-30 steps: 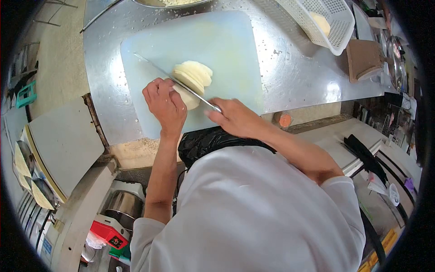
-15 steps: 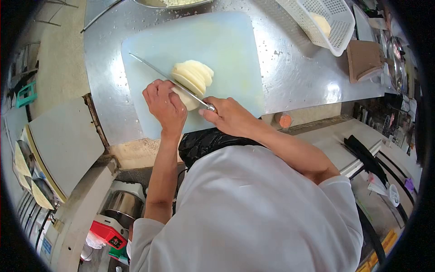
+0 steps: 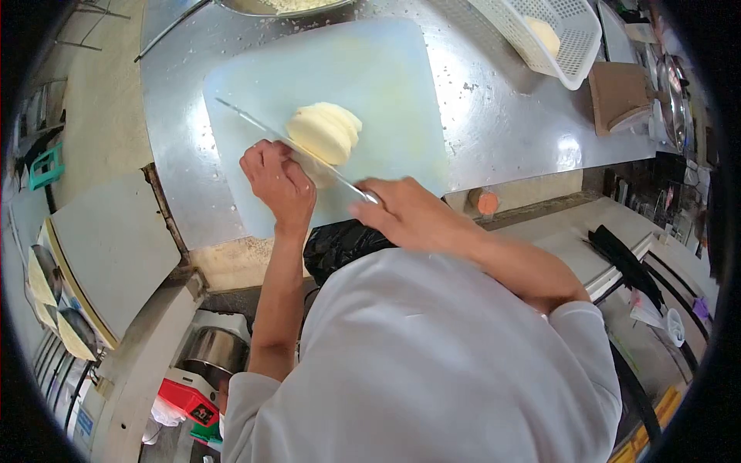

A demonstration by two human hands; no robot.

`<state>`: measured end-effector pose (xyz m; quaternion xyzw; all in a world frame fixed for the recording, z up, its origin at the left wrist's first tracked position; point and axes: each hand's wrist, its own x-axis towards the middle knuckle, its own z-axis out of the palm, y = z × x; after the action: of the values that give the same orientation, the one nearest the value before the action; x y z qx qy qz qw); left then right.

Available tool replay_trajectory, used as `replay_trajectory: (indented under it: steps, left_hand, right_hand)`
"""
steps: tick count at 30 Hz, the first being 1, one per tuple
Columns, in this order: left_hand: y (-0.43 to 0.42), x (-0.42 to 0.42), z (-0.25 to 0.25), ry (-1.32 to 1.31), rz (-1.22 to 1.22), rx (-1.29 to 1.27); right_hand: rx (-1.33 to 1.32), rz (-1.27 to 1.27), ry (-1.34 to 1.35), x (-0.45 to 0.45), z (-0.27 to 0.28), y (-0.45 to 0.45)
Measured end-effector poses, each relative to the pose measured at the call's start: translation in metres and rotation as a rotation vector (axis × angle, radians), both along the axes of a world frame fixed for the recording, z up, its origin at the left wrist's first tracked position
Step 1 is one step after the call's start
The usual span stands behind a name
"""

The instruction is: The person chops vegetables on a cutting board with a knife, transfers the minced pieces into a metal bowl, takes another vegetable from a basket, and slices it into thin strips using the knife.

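Observation:
My right hand (image 3: pixel 395 210) grips the handle of a long knife (image 3: pixel 257 123), slightly blurred by motion. Its blade slants across the pale cutting board (image 3: pixel 401 92), tip toward the upper left. Beyond the blade lean several overlapping slices (image 3: pixel 323 133) of a pale peeled vegetable that looks like a potato. My left hand (image 3: pixel 279 185) is closed, with curled fingers holding the uncut part (image 3: pixel 322 177) of the potato on the near side of the blade. The knife and my hands partly hide that piece.
The board lies on a metal table (image 3: pixel 509 139) with scattered white bits. A bowl (image 3: pixel 285 8) of chopped pale food stands at the far edge. At the upper right, a white perforated basket (image 3: pixel 575 46) holds a pale piece. A black plastic bag (image 3: pixel 343 251) hangs at the near edge.
My right hand and the knife have moved slightly toward the lower right. Another slice face now shows beyond the blade. My left hand has stayed nearly in place.

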<state>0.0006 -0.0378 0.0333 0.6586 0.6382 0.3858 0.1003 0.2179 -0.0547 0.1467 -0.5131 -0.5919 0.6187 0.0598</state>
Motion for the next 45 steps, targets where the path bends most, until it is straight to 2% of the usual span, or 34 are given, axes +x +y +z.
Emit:
replay_trajectory:
  steps: [3,8,9,11,15,18,21,23,28,31,36,38,41,45]
  left_hand:
    - [0.001,0.004,0.002,-0.027,0.022,0.025]
    - [-0.002,0.001,-0.001,-0.016,0.008,0.005]
    - [0.000,0.001,-0.001,-0.009,0.005,0.022]
    - [0.002,0.000,0.001,-0.012,0.006,0.025]
    - [0.000,0.002,-0.002,-0.043,0.003,0.048]
    - [0.000,0.002,-0.002,-0.029,0.016,0.040]
    - [-0.001,0.002,0.001,-0.031,0.014,0.011]
    - [-0.002,-0.002,-0.001,-0.052,0.009,0.028]
    - [-0.006,0.000,-0.002,-0.018,0.045,-0.001]
    - [-0.005,-0.003,0.002,-0.018,0.030,-0.021]
    - [-0.005,-0.006,-0.001,-0.001,-0.006,-0.044]
    - [-0.004,-0.005,-0.003,-0.015,0.000,-0.021]
    - [-0.006,-0.005,-0.006,-0.036,0.020,0.001]
    - [-0.005,-0.006,-0.009,-0.032,0.021,0.045]
  right_hand:
    - [-0.093,-0.035,-0.042,0.016,0.036,-0.012]
    - [0.112,-0.031,0.009,-0.015,-0.052,-0.007]
    - [0.141,-0.033,0.000,-0.024,-0.054,0.001]
    - [0.035,-0.015,-0.015,-0.018,-0.039,0.005]
    - [-0.137,-0.030,-0.028,0.006,0.040,-0.003]
    - [-0.053,-0.071,0.019,0.010,0.020,-0.011]
    - [0.117,-0.039,0.005,-0.017,-0.049,-0.008]
    - [0.147,-0.025,-0.019,-0.025,-0.059,0.001]
    - [-0.010,-0.004,-0.014,-0.016,-0.025,0.006]
    - [-0.041,-0.069,0.019,0.006,0.027,-0.014]
    - [-0.140,-0.051,-0.068,0.022,0.048,-0.019]
    - [-0.219,-0.002,-0.100,0.014,0.042,-0.002]
    - [0.019,0.002,-0.030,-0.014,-0.028,0.000]
    - [0.085,-0.018,-0.002,-0.022,-0.047,-0.001]
